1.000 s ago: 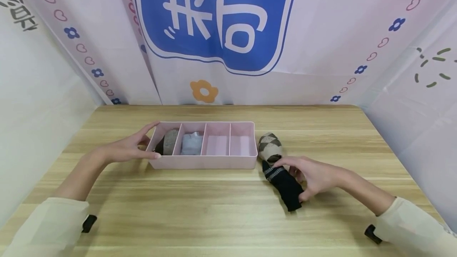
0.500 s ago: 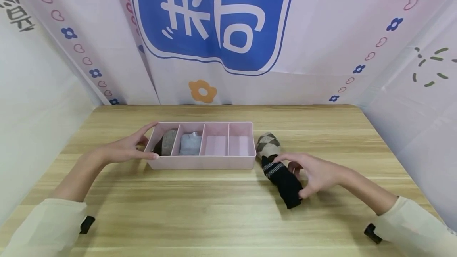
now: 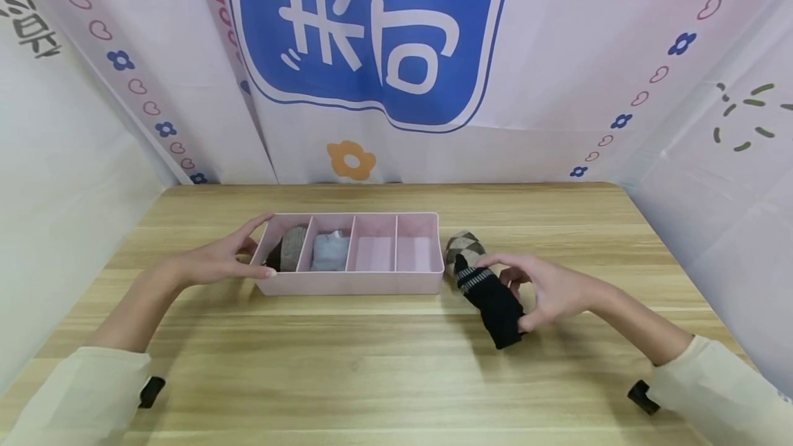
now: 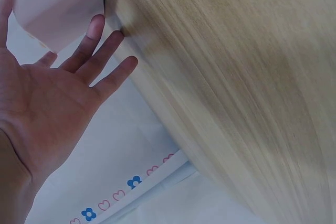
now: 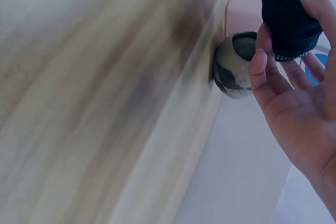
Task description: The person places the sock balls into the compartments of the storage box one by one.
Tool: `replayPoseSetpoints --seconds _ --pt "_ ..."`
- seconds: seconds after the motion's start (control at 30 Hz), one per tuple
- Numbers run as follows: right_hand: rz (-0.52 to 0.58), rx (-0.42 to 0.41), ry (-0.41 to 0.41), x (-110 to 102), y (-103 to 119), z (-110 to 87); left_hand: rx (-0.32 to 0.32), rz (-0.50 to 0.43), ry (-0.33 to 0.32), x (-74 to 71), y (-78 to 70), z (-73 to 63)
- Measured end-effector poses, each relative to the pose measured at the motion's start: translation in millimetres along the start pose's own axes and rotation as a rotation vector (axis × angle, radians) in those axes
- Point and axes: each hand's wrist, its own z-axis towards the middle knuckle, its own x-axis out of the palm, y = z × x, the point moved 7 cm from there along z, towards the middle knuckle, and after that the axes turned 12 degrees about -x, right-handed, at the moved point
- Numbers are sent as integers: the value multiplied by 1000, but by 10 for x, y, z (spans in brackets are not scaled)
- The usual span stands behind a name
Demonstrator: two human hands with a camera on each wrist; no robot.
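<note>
A folded black sock [image 3: 492,301] with grey stripes hangs tilted from my right hand [image 3: 557,292], which pinches it between thumb and fingers. The right wrist view shows the black sock [image 5: 294,17] raised off the wooden surface. Just behind it, a rolled argyle sock [image 3: 464,248] in beige and brown rests by the right end of a pink divided box [image 3: 347,283]. My left hand [image 3: 213,261] holds the box's left end, thumb on the front rim and forefinger at the back corner. The left wrist view shows the other fingers of the left hand [image 4: 50,95] spread out.
A grey-brown sock [image 3: 293,248] lies in the box's leftmost compartment, and a light blue sock [image 3: 330,251] in the one beside it. The wooden table [image 3: 347,370] ends at a printed cloth backdrop [image 3: 526,136]. White cloth [image 3: 74,177] also stands along both sides.
My right hand has lifted the black sock slightly up and away from me, so it now overlaps more of the argyle sock. The left hand keeps its place on the box.
</note>
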Motion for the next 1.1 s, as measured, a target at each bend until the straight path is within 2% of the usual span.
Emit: replayPoseSetpoints --seconds 0.23,0.43,1.1 --pt "32 13 -54 -164 39 24 -2 4 -5 1 -8 -4" --pt "88 -41 -103 -276 46 58 1 14 -11 4 -6 -13" --pt "56 -27 -177 -428 20 302 -6 15 -16 -2 4 -12"
